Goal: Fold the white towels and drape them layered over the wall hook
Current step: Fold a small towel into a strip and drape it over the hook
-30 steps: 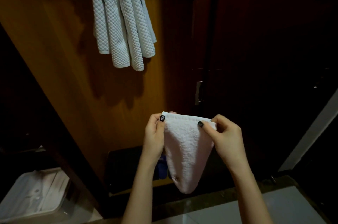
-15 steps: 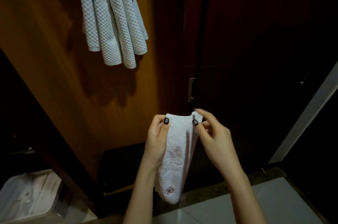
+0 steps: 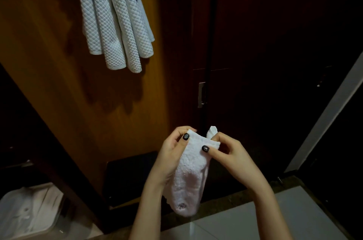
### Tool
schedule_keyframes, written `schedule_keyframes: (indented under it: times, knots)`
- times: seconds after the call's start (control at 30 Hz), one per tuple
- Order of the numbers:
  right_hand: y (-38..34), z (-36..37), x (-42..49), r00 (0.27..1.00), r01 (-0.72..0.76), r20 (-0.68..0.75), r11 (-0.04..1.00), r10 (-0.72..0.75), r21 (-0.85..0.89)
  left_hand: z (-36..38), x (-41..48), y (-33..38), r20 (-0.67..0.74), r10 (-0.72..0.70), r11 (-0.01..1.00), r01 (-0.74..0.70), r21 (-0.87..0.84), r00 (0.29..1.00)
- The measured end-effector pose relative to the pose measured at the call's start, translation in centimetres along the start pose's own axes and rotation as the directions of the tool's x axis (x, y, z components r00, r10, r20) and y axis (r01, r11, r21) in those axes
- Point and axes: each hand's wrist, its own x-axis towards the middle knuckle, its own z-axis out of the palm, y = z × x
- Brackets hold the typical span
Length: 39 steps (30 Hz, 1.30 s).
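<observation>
**Small white towel pinched between both hands, below the towels already hung**

Head view: A bunch of white waffle-weave towels hangs in long folds against the upper part of an orange-brown wooden wall panel. Their tops run out past the frame's upper edge, so what they hang from does not show, and their shadow falls on the wood beneath them. To the right of the panel stands a dark door with a small metal latch plate on its edge, and further right a pale slanting strip crosses the dark. At the foot of the panel sits a black box-like thing, too dim to name. A white plastic container lies in the lower left corner, and pale floor tile fills the lower right. Nothing stands between the hands and the hanging towels.

The small white terry towel hangs in the air in front of the door's lower part, well below the waffle-weave towels and to their right. It is gathered narrow and has a small stitched mark near its bottom end. The left hand pinches the towel's top left corner, with its dark-nailed thumb on the front and its fingers curled behind. The right hand pinches the top right edge, thumb pressed on the front and fingers curled, and a bit of cloth sticks up above its knuckles. The whole length of the towel drops from these two grips, between the forearms.
</observation>
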Motion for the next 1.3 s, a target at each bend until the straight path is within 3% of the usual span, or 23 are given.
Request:
schedule_keyframes:
  times: [0.13,0.23,0.3,0.43,0.6,0.73,0.83,0.9,1.07,1.23,1.3]
  knots:
    - [-0.8,-0.1,-0.1,0.997,0.009,0.077,0.984,-0.022,0.177,0.1,0.5,0.0,0.073,-0.036,0.999,0.037,-0.013,0.997]
    - [-1.4,-0.5,0.0,0.996,0.021,0.079,0.981,-0.037,0.195,0.7,0.4,0.4,0.134,-0.099,0.989,0.112,-0.097,0.986]
    - [-1.6,-1.0,0.0,0.997,0.029,0.064,0.981,-0.042,0.191,1.1,0.5,0.6,0.137,-0.086,0.993,0.095,-0.063,0.987]
    - [-1.4,-2.1,0.2,1.000,0.022,-0.005,0.993,-0.021,0.120,1.5,0.9,0.8,0.147,0.006,1.000,-0.005,-0.004,0.989]
    - [-0.7,-3.0,0.6,0.990,0.074,-0.108,0.990,-0.087,-0.119,2.0,1.5,1.0,0.104,0.125,0.984,-0.136,0.113,0.987]
    - [-0.7,-2.8,1.1,0.982,0.105,-0.137,0.980,-0.129,-0.167,2.6,2.6,0.8,0.040,0.335,0.837,-0.317,0.446,0.941]
    - [-0.8,-2.2,1.6,0.981,0.102,-0.154,0.989,-0.118,-0.109,3.2,3.4,0.5,-0.013,0.418,0.745,-0.334,0.577,0.909]
    - [-0.8,-1.9,2.0,0.972,0.111,-0.197,0.991,-0.124,-0.076,3.4,3.7,0.1,-0.047,0.428,0.753,-0.327,0.570,0.903]
    - [-0.9,-1.7,3.4,0.938,0.129,-0.324,0.991,-0.127,-0.015,3.4,4.4,-0.7,-0.122,0.327,0.884,-0.258,0.389,0.937]
    - [-1.8,-2.9,5.2,0.867,0.154,-0.474,0.987,-0.157,-0.045,2.6,4.5,-2.7,-0.110,0.508,0.735,-0.363,0.573,0.854]
    - [-2.5,-3.4,6.1,0.851,0.165,-0.495,0.984,-0.174,-0.063,2.6,4.9,-3.3,-0.100,0.498,0.724,-0.350,0.594,0.861]
